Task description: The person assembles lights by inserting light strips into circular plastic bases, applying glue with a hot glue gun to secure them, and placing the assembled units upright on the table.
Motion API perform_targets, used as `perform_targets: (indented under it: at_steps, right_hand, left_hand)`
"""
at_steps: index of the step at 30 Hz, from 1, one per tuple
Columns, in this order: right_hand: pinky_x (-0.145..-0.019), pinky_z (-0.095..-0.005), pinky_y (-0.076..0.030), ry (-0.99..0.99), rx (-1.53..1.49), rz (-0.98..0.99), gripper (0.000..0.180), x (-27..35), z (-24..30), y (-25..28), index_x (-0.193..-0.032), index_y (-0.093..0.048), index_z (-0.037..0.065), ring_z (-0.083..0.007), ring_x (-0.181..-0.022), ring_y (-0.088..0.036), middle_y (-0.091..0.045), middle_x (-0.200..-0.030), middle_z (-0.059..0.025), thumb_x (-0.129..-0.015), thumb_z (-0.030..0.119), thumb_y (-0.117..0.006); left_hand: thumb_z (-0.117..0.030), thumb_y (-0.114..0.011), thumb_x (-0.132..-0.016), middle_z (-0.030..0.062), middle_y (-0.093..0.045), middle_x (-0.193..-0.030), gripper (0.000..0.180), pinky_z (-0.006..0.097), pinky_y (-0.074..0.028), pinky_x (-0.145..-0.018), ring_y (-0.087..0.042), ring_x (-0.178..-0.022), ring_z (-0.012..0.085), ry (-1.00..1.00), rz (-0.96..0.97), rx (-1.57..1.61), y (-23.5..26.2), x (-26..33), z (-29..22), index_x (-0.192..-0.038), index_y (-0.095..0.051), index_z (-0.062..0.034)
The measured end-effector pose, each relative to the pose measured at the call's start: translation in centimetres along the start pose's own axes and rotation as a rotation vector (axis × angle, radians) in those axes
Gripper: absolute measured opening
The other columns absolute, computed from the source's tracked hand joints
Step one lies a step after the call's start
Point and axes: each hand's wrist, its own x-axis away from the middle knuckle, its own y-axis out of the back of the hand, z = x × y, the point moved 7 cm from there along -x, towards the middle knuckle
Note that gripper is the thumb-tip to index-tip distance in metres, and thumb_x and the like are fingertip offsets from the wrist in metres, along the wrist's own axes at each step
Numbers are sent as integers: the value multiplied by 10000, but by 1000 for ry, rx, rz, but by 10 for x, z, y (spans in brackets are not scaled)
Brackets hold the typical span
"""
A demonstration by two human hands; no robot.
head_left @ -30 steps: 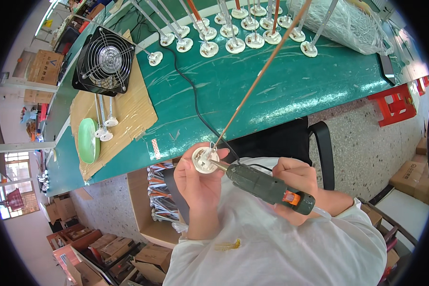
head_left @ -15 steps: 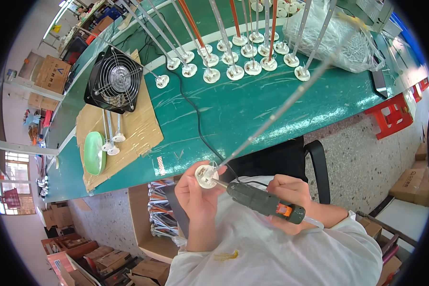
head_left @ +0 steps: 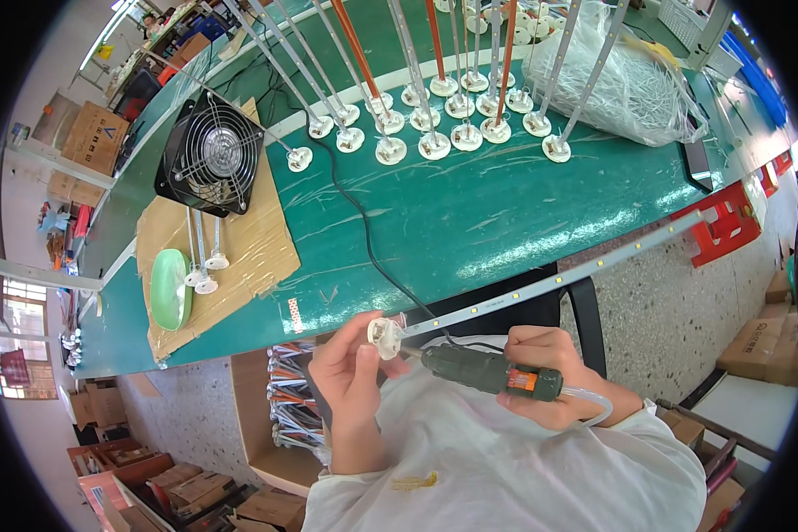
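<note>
A: What is your left hand [head_left: 350,377] holding?

B: Your fingers are clamped on a small white round end cap [head_left: 382,338] at about seven o'clock in the view, just below the near edge of the green workbench [head_left: 505,213]. A long LED strip [head_left: 554,283] runs from that cap up toward two o'clock, out past the bench edge.

A: And your right hand [head_left: 554,372]?

B: It is closed around a dark green soldering iron [head_left: 488,371] at six o'clock, its tip pointing toward nine o'clock and sitting just beside the cap.

A: What lies beyond?

B: A black fan [head_left: 211,152] on cardboard at ten o'clock, with upright finished strips [head_left: 434,89] at twelve.
</note>
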Motion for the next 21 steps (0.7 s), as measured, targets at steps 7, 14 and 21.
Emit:
perform_targets:
  at_steps: [7,14,21]
  right_hand:
    - [-508,-402,-366,59,-265,35,122,-1,-19,-8,-803,-634,12,-329,-584,-480,-572,-682,-126,-744,98,-698]
    - [-560,-307,-388,-647,-665,253,241,27,-58,-13,-994,-666,19,-124,-639,-489,-649,-908,-41,-852,214,-667]
    - [-740,-370,-496,-370,-66,-343,237,25,-9,82,-991,-619,35,-231,-839,-641,-658,-888,-88,-776,57,-716]
  left_hand:
    - [-258,-490,-1045,322,-697,-923,451,217,-448,-400,-515,-398,102,-22,42,175,3,1,9,-1151,-565,173]
    - [-207,-512,-1035,247,-699,-925,415,287,-569,-591,-491,-396,91,2,79,326,-12,-23,11,-1183,-552,178]
    - [-206,-454,-1055,320,-675,-1042,384,160,-323,-357,-470,-417,64,-123,-106,394,21,-47,5,-1213,-537,134]
